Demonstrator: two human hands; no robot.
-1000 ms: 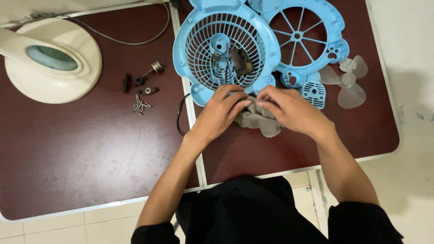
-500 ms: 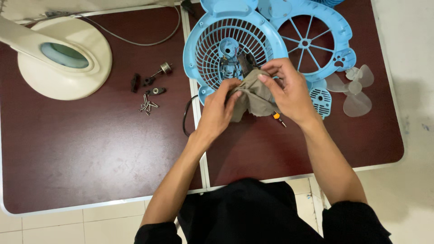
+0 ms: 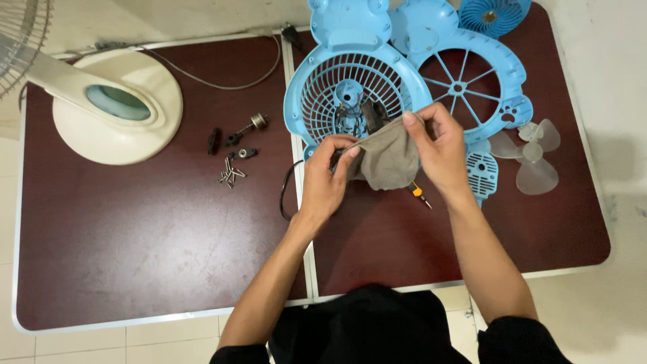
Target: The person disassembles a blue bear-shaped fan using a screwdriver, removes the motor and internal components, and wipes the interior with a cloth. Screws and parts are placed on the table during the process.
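Observation:
A grey-brown cloth [image 3: 389, 158] is stretched between both hands just above the table. My left hand [image 3: 328, 176] pinches its left edge and my right hand [image 3: 439, 149] pinches its upper right corner. Right behind the cloth lies a light blue fan grille [image 3: 323, 94] with a small motor at its centre. A second light blue guard [image 3: 495, 87] with spokes lies to the right of it. A small screwdriver with an orange handle [image 3: 420, 195] pokes out from under the cloth.
A cream fan base [image 3: 145, 135] stands at the back left of the dark red table [image 3: 135, 256]. Loose screws [image 3: 230, 175] and small black parts [image 3: 232, 140] lie left of the grille. A clear fan blade [image 3: 532, 158] and a small blue vent cover [image 3: 482, 175] lie right.
Both hands have lifted the cloth off the table and spread it open between them. The view has shifted, showing more of the table's far edge.

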